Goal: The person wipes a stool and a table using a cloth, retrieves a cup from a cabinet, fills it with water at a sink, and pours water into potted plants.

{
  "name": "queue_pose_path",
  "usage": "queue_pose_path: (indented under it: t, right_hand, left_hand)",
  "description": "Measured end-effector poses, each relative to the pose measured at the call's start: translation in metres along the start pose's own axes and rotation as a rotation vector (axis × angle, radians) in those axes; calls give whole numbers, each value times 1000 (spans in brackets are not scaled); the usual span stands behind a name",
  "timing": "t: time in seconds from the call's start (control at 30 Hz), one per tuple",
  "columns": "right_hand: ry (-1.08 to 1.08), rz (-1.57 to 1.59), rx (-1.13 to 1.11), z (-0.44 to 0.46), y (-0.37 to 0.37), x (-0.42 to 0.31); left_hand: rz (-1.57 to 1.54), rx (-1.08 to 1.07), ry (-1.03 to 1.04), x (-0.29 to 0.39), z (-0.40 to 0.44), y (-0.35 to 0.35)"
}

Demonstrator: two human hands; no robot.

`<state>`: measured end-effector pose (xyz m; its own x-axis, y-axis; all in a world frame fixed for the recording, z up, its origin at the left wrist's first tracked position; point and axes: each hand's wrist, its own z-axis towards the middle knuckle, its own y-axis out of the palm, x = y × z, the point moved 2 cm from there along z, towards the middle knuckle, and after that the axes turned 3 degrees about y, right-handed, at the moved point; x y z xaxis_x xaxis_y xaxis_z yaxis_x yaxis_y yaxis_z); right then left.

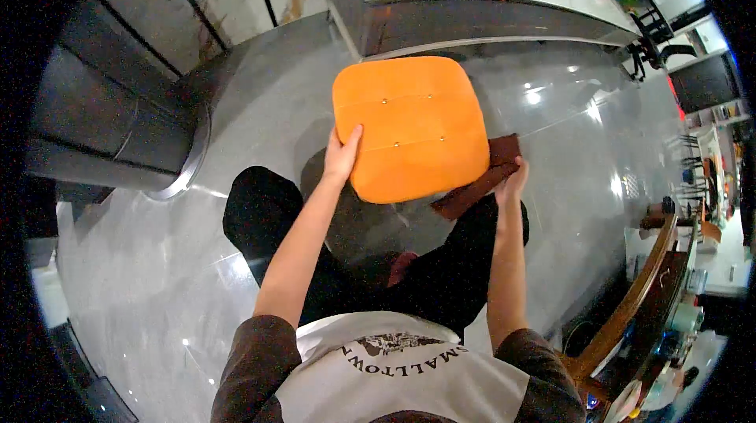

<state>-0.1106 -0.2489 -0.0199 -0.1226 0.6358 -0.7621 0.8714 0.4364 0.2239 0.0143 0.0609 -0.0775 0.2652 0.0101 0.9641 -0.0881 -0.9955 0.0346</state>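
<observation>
Orange cushion gripped at its edge by left hand; right hand clutching brown cloth

The head camera looks forward and down on near hands, edges unclear.

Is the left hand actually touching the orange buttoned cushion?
Touching. The head view shows the left hand at the left edge of the orange buttoned cushion, thumb lying on its face.

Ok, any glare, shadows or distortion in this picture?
Head view: fisheye-like distortion curves the counter, corners go black; head view: bright glare spots dot the grey floor; head view: a soft shadow lies on it beside the orange cushion.
</observation>
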Motion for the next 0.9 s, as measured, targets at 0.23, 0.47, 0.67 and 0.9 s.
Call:
queue_pose_path:
  t: [0.23, 0.47, 0.67, 0.9]
  right_hand:
    - [113, -251, -353, 69, 35, 5]
    - [190, -265, -454, 42, 39, 0]
    - [144, -377, -633, -5, 70, 27]
    - [239, -270, -804, -54, 138, 69]
  left_hand:
    - [-206, -17, -42, 2, -23, 8]
    - [-363, 70, -65, 17, -41, 11]
    - [-293, 215, -110, 48, -57, -54]
    - [-276, 286, -84, 74, -63, -141]
